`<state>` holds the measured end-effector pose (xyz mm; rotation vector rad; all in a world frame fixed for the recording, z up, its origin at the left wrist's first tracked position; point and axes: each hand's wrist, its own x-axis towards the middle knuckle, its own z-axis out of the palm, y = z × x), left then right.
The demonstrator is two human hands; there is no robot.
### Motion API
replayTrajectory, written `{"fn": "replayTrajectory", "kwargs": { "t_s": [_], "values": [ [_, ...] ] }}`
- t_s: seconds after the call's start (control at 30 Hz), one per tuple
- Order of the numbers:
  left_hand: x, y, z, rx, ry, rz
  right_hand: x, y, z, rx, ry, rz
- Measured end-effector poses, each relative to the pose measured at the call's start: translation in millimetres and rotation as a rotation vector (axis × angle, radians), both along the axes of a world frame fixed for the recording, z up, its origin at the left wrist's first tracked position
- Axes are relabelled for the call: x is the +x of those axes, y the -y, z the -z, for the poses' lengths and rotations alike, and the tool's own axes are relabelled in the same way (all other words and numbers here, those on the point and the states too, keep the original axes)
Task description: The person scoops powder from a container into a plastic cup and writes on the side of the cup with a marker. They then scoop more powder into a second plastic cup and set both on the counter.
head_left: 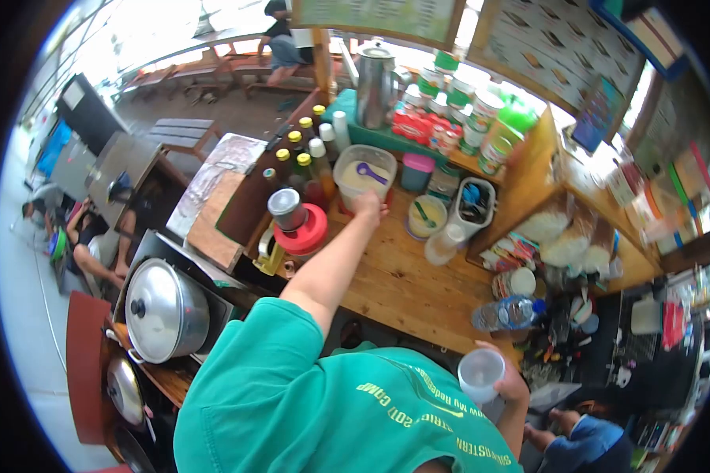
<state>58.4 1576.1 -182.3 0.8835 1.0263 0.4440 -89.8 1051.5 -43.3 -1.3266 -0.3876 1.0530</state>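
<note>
My left hand (368, 206) reaches over the wooden counter (386, 272), its fingers closed at the near edge of a clear square tub (353, 175). Pale contents fill part of this tub, and a purple scoop (371, 173) rests in them. Low at the right, my right hand (511, 381) is wrapped round a translucent plastic cup (480, 375) in front of my green shirt. To the right of the tub are a pink-lidded container (418, 167) and a small round tub (426, 216) with a green spoon in it.
Yellow-capped bottles (294, 143) line the counter's left side near a red-lidded container (301, 230). Behind stand a metal urn (375, 87) and stacked cans. Water bottles (506, 314) lie at the right. A large lidded pot (163, 309) stands left. Other people are at the left, back and lower right.
</note>
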Motion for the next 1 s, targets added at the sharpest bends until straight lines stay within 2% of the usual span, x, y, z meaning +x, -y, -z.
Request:
{"fn": "replayTrajectory", "kwargs": {
  "t_s": [0.23, 0.63, 0.8, 0.87, 0.93, 0.97, 1.0],
  "values": [
    [-6.3, 9.4, 3.2, -0.072, 0.077, -0.107, 1.3, 11.4, 6.6, -0.029, 0.04, -0.093],
    [-95.7, 91.1, -10.2, 0.028, 0.024, -0.103, 31.6, -25.3, -7.2, 0.024, 0.041, -0.291],
    [-133.8, 115.2, -12.2, 0.089, -0.03, 0.107, 39.4, -37.9, -7.0, 0.039, 0.075, -0.329],
    [-146.2, 103.7, -26.9, -0.025, -0.07, 0.534, 41.7, -43.5, -9.0, 0.042, 0.06, -0.325],
    [-153.2, 84.3, -47.0, 0.422, -0.188, 0.909, 43.2, -46.2, -10.1, 0.054, 0.118, -0.356],
    [-156.9, 74.7, -51.9, 0.726, -0.159, 0.851, 40.9, -43.7, -11.0, 0.053, 0.14, -0.359],
    [-147.5, 61.4, -56.0, 1.023, -0.34, 0.712, 38.0, -44.9, -16.3, 0.057, 0.112, -0.337]
  ]
}}
